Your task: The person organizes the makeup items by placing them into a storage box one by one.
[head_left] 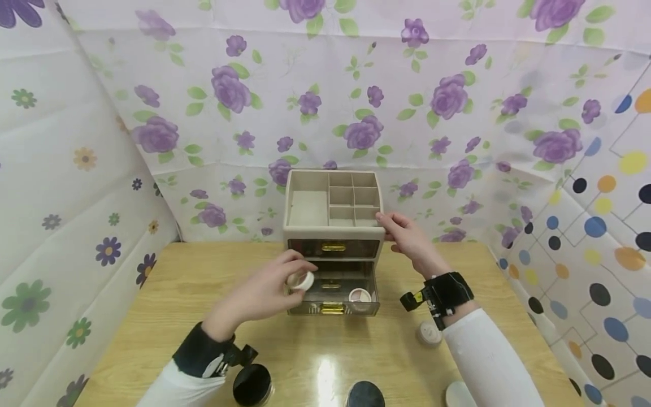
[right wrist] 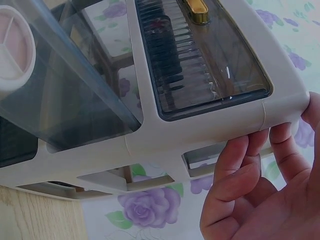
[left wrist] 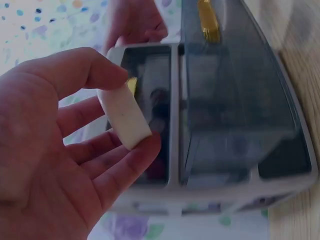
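Observation:
A cream cosmetics organizer with open compartments on top stands at the back of the table. Its lower see-through drawer is pulled out, while the dark upper drawer is closed. Between thumb and fingertips, my left hand pinches a small round white cosmetic case, tilted over the left side of the pulled-out drawer. A round compact with pinkish sections lies in that drawer at the right. My right hand grips the organizer's upper right edge, fingers bent against its side.
Toward the table's front are a black-lidded jar, another dark-lidded jar, and a pale round lid partly behind the right sleeve. A small pale round jar sits by the right wrist. Flowered cloth hangs directly behind the organizer.

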`<state>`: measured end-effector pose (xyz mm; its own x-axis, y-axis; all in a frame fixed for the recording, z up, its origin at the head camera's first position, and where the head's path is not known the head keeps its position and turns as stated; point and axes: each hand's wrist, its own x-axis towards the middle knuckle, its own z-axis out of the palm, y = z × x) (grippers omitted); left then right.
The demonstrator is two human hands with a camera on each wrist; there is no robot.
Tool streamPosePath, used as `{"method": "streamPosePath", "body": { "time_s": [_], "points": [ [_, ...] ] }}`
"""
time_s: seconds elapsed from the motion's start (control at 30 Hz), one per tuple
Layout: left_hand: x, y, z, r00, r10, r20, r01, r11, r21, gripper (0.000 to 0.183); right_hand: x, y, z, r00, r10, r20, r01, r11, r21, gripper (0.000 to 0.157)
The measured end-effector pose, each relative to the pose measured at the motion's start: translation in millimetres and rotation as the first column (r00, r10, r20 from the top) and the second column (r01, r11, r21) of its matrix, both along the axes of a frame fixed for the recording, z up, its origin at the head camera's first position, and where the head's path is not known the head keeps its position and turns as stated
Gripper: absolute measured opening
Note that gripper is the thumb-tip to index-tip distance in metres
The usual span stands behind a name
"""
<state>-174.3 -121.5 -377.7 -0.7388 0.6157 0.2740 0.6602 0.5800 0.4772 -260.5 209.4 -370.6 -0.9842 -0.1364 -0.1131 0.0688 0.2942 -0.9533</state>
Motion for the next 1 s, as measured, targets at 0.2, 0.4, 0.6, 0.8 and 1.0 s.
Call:
{"method": "streamPosePath", "body": {
  "time_s": [0.2,0.4,0.6,0.8,1.0],
  "points": [
    [-20.5,31,1.5,0.992,-0.106,0.065,0.114,0.983,-0.141,0.042,-2.9,-1,2.0,1.0,-0.005,-0.014,0.005,1.0,-0.017,0.058],
    [-32.9,51,-6.2,0.97,-0.148,0.19,0.191,0.954,-0.232,0.044,-3.9,-3,-0.3,1.0,0.004,-0.021,-0.005,1.0,-0.02,0.057],
    [-41.5,69,-17.9,0.967,-0.162,0.195,0.213,0.936,-0.28,0.04,-3.1,-2,-3.1,1.0,0.01,-0.024,-0.01,0.999,-0.034,0.058],
    [-45.1,81,-21.4,0.961,-0.187,0.202,0.236,0.938,-0.253,0.025,-2.6,1,-3.5,1.0,0.002,-0.028,-0.003,1.0,-0.028,0.058],
    [-44.9,85,-22.2,0.962,-0.117,0.248,0.188,0.939,-0.289,0.034,-2.4,3,-3.6,1.0,0.008,-0.021,-0.008,1.0,-0.017,0.06]
  ]
}}
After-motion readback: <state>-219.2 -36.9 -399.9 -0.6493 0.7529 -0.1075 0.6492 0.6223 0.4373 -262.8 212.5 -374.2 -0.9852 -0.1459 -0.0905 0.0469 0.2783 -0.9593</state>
